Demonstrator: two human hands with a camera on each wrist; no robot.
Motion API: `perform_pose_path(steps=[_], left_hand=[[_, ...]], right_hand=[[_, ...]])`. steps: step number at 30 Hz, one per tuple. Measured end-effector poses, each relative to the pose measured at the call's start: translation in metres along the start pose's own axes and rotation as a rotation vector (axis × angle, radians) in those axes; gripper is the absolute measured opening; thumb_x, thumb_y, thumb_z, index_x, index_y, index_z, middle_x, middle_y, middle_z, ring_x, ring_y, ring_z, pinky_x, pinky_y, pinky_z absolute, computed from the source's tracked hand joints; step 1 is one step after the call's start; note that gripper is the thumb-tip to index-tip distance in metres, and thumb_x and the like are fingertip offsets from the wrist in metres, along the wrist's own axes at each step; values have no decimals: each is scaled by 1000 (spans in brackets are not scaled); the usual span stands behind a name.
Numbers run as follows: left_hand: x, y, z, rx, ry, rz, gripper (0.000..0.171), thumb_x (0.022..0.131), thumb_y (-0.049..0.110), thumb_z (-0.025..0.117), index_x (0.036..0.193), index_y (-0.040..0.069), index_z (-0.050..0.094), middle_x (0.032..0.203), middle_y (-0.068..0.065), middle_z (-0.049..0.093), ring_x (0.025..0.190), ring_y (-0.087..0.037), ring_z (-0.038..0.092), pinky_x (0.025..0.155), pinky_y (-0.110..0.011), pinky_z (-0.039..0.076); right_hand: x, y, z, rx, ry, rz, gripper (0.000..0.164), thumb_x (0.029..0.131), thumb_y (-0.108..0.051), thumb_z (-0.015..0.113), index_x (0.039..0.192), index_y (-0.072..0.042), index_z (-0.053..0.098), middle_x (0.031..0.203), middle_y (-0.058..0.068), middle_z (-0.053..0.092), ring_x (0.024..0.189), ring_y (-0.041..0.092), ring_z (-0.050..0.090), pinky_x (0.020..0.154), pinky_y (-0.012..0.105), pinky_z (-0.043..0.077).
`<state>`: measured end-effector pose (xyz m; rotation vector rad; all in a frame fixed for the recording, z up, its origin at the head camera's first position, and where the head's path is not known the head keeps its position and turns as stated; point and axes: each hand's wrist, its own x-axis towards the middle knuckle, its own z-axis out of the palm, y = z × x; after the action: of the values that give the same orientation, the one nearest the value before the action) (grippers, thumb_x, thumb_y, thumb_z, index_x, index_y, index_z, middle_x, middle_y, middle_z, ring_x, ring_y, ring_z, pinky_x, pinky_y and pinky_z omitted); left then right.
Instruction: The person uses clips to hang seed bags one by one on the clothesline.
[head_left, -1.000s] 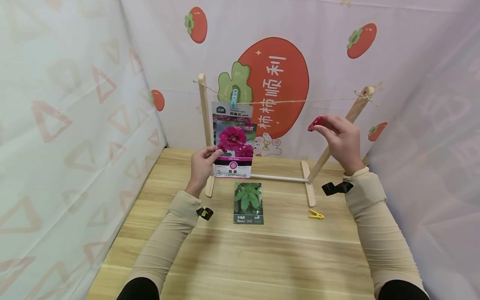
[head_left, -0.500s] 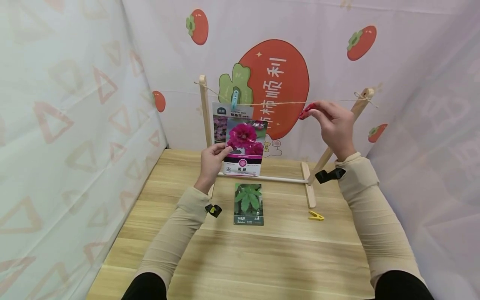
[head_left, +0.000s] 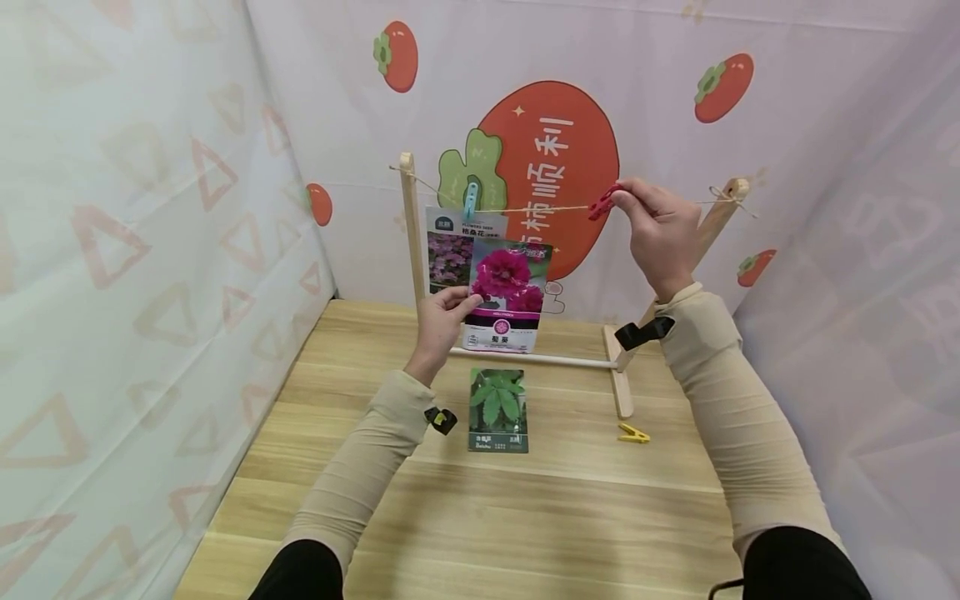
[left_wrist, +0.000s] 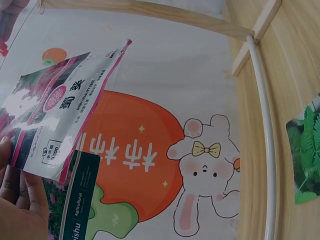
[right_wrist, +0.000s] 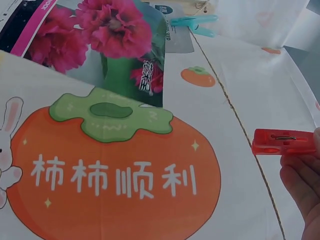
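Observation:
My left hand (head_left: 441,327) pinches the left edge of a seed packet (head_left: 504,287) with a magenta flower picture, holding it upright below the string (head_left: 551,209). In my right hand (head_left: 660,233) a red clothespin (head_left: 602,202) is pinched between thumb and fingers, overlapping the string in the head view. The right wrist view shows the red clothespin (right_wrist: 282,142) with its front end right at the string (right_wrist: 235,112). Behind the held packet, another seed packet (head_left: 448,258) hangs from the string by a light blue clothespin (head_left: 470,201), partly hidden.
A green leaf-pictured seed packet (head_left: 498,412) lies on the wooden table (head_left: 555,517). To its right is a yellow clothespin (head_left: 633,433). The string spans two wooden posts (head_left: 411,225), joined low down by a white rod (head_left: 570,361). Printed cloth surrounds the table.
My left hand has carried the magenta-flower packet rightward, uncovering more of the hanging packet. My right hand has moved left and up, bringing the red clothespin to the string.

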<state>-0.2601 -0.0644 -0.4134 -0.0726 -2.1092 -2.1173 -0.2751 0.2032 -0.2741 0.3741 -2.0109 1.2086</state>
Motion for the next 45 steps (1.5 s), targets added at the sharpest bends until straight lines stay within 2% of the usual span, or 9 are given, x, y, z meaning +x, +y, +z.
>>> perform_pose_path(steps=[4, 9, 16, 25, 29, 36, 39, 41, 45], left_hand=[[0, 2, 4, 25, -29, -2, 23, 88, 16, 73, 105, 0, 72, 93, -6, 75, 80, -4, 63, 70, -18, 49], [3, 3, 9, -4, -26, 14, 22, 88, 16, 72, 104, 1, 72, 84, 6, 71, 79, -5, 62, 65, -20, 43], [7, 4, 21, -39, -43, -22, 22, 88, 14, 72, 104, -1, 72, 81, 9, 70, 79, -4, 62, 71, -19, 49], [14, 2, 35, -68, -31, -71, 25, 88, 16, 73, 109, 2, 72, 100, -9, 74, 86, -5, 64, 83, -23, 54], [16, 3, 44, -93, -17, -77, 24, 87, 13, 73, 108, 1, 72, 90, -1, 74, 80, -1, 64, 78, -19, 52], [17, 1, 52, -152, -7, -63, 22, 88, 11, 72, 106, -1, 71, 77, 15, 67, 76, 0, 62, 66, -16, 47], [16, 3, 55, -155, -17, -65, 23, 88, 11, 71, 108, 0, 71, 77, 15, 66, 74, -1, 59, 60, -17, 41], [16, 4, 56, -156, -23, -67, 23, 89, 11, 71, 109, 0, 71, 77, 15, 66, 74, -1, 59, 61, -18, 40], [17, 8, 60, -154, -39, -73, 24, 89, 11, 70, 110, -1, 70, 80, 13, 66, 80, -1, 62, 77, -19, 51]], right_hand=[[4, -2, 9, 56, 4, -16, 19, 91, -7, 66, 103, 6, 73, 96, 24, 72, 82, -5, 65, 88, 19, 54], [10, -2, 19, 110, -21, -40, 20, 91, -11, 67, 102, 4, 74, 94, 22, 73, 81, -4, 67, 86, 19, 55], [10, 2, 28, 102, -73, -47, 19, 90, -12, 68, 100, 2, 75, 92, 17, 74, 85, 9, 72, 84, 19, 55], [12, -2, 38, 32, -179, -75, 17, 91, -13, 67, 99, -1, 76, 93, 15, 76, 84, 6, 71, 83, 15, 53], [10, -1, 39, -25, -203, -121, 19, 92, -16, 67, 97, 0, 76, 93, 14, 76, 84, 20, 73, 80, 10, 50], [8, 2, 40, -68, -216, -149, 15, 91, -12, 67, 92, 0, 76, 90, 15, 76, 79, 17, 71, 74, 7, 46], [8, 3, 41, -89, -225, -155, 16, 92, -13, 67, 92, -1, 77, 91, 15, 76, 78, 24, 71, 73, 6, 44], [8, 3, 41, -98, -232, -159, 16, 91, -13, 67, 93, -1, 77, 91, 15, 76, 77, 25, 71, 71, 6, 43], [9, 5, 40, -114, -267, -137, 17, 92, -16, 67, 97, -2, 77, 93, 15, 76, 76, 27, 71, 67, 6, 42]])
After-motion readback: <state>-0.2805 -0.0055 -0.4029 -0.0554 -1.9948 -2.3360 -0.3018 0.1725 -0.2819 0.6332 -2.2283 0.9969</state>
